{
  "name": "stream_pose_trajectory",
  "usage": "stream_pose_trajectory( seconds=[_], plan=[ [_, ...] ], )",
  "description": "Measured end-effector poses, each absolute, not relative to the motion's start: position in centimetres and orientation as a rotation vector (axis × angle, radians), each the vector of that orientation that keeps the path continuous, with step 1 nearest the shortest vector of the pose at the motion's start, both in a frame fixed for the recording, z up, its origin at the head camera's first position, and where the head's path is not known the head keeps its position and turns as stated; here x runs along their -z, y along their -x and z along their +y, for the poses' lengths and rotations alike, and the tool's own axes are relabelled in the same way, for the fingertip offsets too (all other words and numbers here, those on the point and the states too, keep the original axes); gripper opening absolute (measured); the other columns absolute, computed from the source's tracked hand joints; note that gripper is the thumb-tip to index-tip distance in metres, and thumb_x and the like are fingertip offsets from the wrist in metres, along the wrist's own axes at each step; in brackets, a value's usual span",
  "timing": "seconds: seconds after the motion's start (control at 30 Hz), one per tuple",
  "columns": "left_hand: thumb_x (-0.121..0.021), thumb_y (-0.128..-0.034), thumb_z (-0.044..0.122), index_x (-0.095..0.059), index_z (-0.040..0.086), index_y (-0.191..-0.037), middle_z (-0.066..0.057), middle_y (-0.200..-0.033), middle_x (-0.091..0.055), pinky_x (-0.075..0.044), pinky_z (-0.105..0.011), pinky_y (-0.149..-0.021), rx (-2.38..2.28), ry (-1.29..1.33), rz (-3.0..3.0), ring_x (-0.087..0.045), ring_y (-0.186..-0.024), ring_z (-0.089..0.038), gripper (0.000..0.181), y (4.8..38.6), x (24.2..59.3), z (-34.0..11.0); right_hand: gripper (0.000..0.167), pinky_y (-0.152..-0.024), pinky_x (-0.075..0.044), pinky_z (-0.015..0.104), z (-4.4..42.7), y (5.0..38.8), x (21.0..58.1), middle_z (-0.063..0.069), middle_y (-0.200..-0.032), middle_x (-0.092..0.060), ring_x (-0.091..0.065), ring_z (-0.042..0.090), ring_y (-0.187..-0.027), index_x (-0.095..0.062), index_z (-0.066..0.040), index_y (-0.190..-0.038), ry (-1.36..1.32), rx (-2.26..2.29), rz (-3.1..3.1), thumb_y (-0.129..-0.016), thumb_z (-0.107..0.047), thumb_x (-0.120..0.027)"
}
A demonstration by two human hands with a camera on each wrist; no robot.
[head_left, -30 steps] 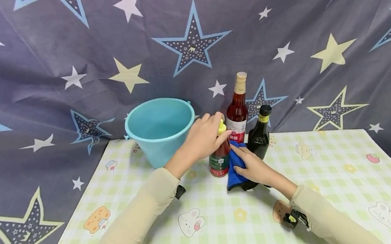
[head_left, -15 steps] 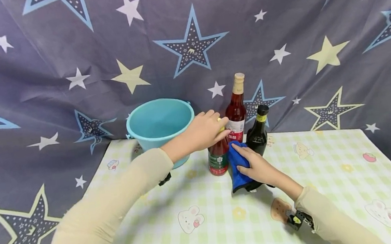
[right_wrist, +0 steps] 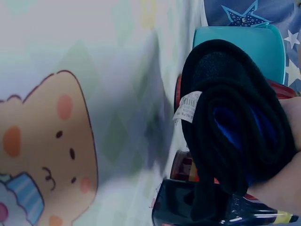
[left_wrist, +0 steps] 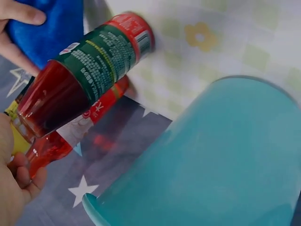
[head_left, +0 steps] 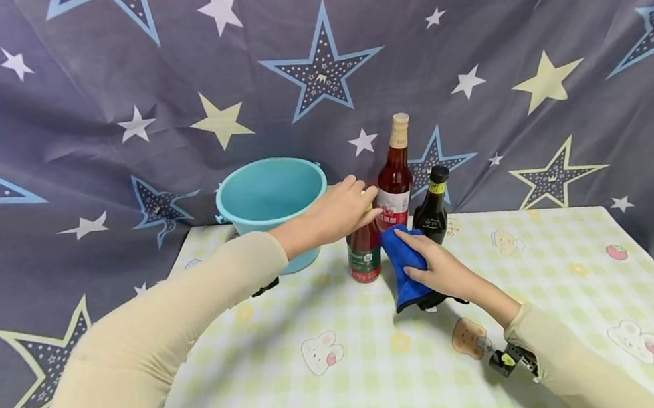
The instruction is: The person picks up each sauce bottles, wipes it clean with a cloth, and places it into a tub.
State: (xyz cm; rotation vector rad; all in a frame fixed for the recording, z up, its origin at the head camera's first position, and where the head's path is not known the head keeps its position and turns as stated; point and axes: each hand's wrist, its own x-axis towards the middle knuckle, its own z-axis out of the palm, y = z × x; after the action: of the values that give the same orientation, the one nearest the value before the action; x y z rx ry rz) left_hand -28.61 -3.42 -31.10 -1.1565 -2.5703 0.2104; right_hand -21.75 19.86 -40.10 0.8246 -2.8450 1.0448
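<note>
1. Near the middle of the head view, the left hand (head_left: pixel 340 212) curls its fingers round the top of a red sauce bottle (head_left: pixel 365 258), at its yellow cap (left_wrist: pixel 19 143). The bottle stands upright, green label below the hand.
2. Just right of it, the right hand (head_left: pixel 440 266) grips a folded blue cloth (head_left: pixel 404 262) with black edging, thumb and fingers pressed into it. Whether cloth and sauce bottle touch, I cannot tell.
3. In the right wrist view, the cloth's dark folds and white tag (right_wrist: pixel 188 107) fill the right of centre.
4. Behind the hands in the head view stand a tall red bottle (head_left: pixel 395 179) with a pale neck and, to its right, a dark bottle (head_left: pixel 433 217) with a black cap.
5. Left of centre, a turquoise bucket (head_left: pixel 271 193) stands on the green-checked tablecloth (head_left: pixel 378 386), partly hidden by the left forearm.
6. A star-patterned curtain (head_left: pixel 415 69) spans the upper frame.
</note>
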Motion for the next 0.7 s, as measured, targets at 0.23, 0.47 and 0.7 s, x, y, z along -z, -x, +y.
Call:
stream_pose_trajectory(
  seconds=[0.23,0.47,0.7],
  plan=[
    [-0.046,-0.108,0.042,-0.06,0.008,-0.119,-0.01,-0.106,-0.067,-0.055,-0.034,-0.085,-0.268,1.167,-2.56,-0.058,-0.097,-0.024,0.038,28.1,30.7,-3.9,0.073,-0.107,-0.041,0.067,20.0,21.4,39.5,0.034,-0.154,-0.038,-0.043,0.053,-0.139,-0.029,-0.003,-0.159,-0.833,-1.07,-2.833,-0.096,-0.005,-0.065],
    [-0.045,-0.1075,0.041,-0.064,0.012,-0.108,-0.007,-0.091,-0.069,-0.055,-0.034,-0.076,-0.34,1.059,-2.372,-0.063,-0.083,-0.023,0.035,28.6,31.9,-3.7,0.072,-0.107,-0.042,0.066,19.8,21.4,39.9,0.033,-0.154,-0.039,-0.044,0.052,-0.138,-0.031,-0.004,-0.159,-0.818,-1.079,-2.831,-0.096,-0.004,-0.066],
    [-0.063,-0.0969,0.041,-0.065,0.012,-0.086,-0.004,-0.063,-0.06,-0.051,-0.03,-0.056,-0.23,0.935,-2.143,-0.06,-0.056,-0.021,0.031,29.7,33.5,-2.7,0.073,-0.105,-0.043,0.067,20.0,21.7,39.5,0.034,-0.154,-0.038,-0.046,0.053,-0.135,-0.031,-0.006,-0.159,-0.777,-1.089,-2.834,-0.095,-0.005,-0.067]
  ],
)
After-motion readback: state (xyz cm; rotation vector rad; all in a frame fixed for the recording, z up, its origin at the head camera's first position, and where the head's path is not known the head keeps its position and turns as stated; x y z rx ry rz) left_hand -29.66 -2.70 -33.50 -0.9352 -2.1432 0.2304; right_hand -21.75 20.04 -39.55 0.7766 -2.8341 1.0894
